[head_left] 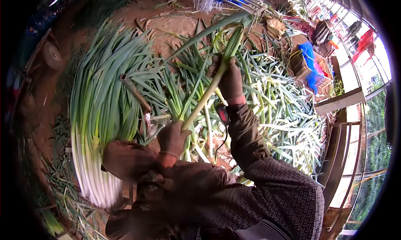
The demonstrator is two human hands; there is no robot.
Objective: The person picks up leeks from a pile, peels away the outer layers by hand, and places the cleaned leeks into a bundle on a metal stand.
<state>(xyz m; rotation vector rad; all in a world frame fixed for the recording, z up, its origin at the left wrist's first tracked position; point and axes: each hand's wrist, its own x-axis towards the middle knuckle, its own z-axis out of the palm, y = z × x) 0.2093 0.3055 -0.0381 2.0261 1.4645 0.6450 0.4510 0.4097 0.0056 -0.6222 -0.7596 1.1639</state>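
A long green onion (pixel 205 97) stretches diagonally in front of me, its pale stalk low and its green leaves high. My gloved left hand (pixel 172 137) is closed around the lower end of the stalk. Farther up, my gloved right hand (pixel 231 82) grips it just below where the leaves begin. One leaf bends over to the left at the top. To my left lies a big heap of green onions (pixel 102 98), lined up with white ends toward me. Loose leaves and stalks (pixel 284 114) cover the ground ahead and to the right.
A metal bar (pixel 135 93) juts up between the heap and my hands. At the right stands a crate (pixel 301 69) with blue netting (pixel 309 64) over it. A wooden board (pixel 340 101) and a curved frame edge the right side. A wheel (pixel 52 55) shows at the far left.
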